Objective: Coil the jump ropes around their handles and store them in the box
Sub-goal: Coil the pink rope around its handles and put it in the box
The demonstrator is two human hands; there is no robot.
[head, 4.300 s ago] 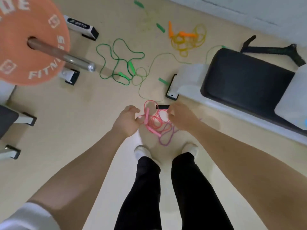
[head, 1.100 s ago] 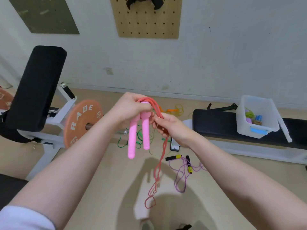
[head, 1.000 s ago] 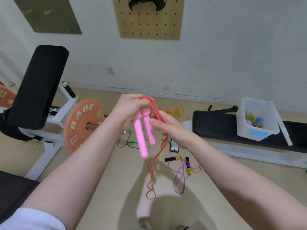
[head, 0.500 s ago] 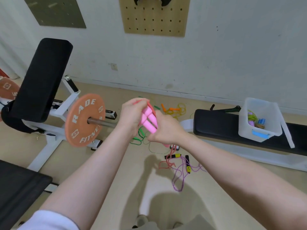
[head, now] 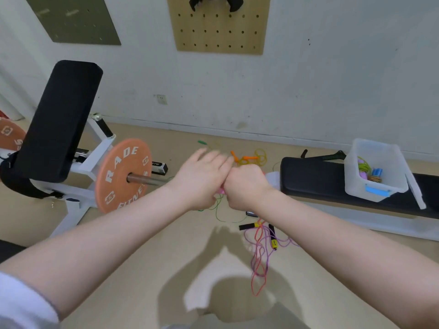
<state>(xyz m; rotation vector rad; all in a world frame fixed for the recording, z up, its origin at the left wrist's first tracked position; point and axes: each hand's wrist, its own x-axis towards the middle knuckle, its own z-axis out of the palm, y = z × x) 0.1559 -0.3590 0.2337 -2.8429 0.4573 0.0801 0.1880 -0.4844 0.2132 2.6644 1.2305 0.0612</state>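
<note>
1. Handles: pink handles (head: 221,191), plainly visible between the hands half a second ago, now almost hidden; only a pink sliver showing between the two hands.
2. Right hand (head: 245,187): clenched, fisted over the handles. Left hand (head: 202,178): fingers extended and blurred, apparently sweeping around the bundle; grasp on cord cannot be told.
3. Cord (head: 257,264): red-pink tail hanging below the right hand, more trailing on the floor than half a second ago, ending among the purple rope (head: 273,243).
4. Meaning: winding under way, most likely unfinished; storing not begun.
5. Box (head: 375,184): clear tub on the bench (head: 316,179), well right of the hands; holds coiled ropes in green, blue, pink and tan.
6. Floor: orange rope (head: 249,159) and green rope (head: 219,210) loose, uncoiled.
</note>
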